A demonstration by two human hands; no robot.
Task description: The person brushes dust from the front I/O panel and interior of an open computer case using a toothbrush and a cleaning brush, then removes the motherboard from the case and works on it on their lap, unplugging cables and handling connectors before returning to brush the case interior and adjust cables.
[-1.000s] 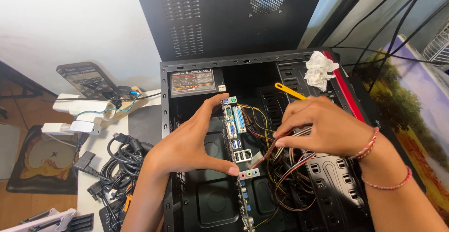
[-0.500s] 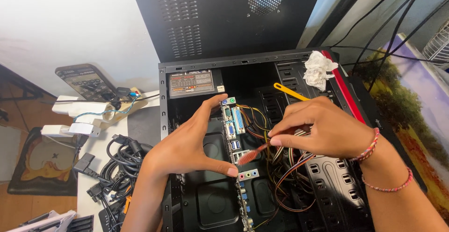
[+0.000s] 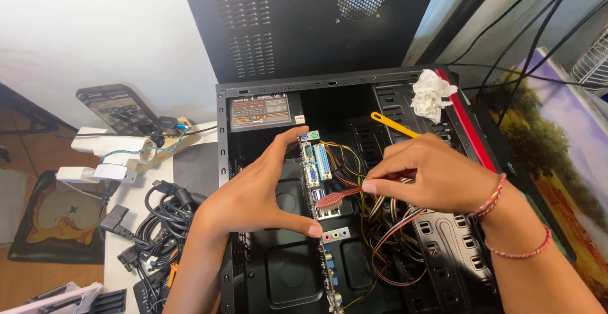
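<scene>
the right hand (image 3: 437,178) pinches a toothbrush (image 3: 339,197) with worn reddish bristles against the upright port panel (image 3: 320,190) inside the black computer case (image 3: 266,269); the left hand (image 3: 256,197) braces that panel, grip released.

Right hand (image 3: 437,178) brushes motherboard ports (image 3: 320,168) with toothbrush (image 3: 339,195); left hand (image 3: 256,193) braces.
</scene>
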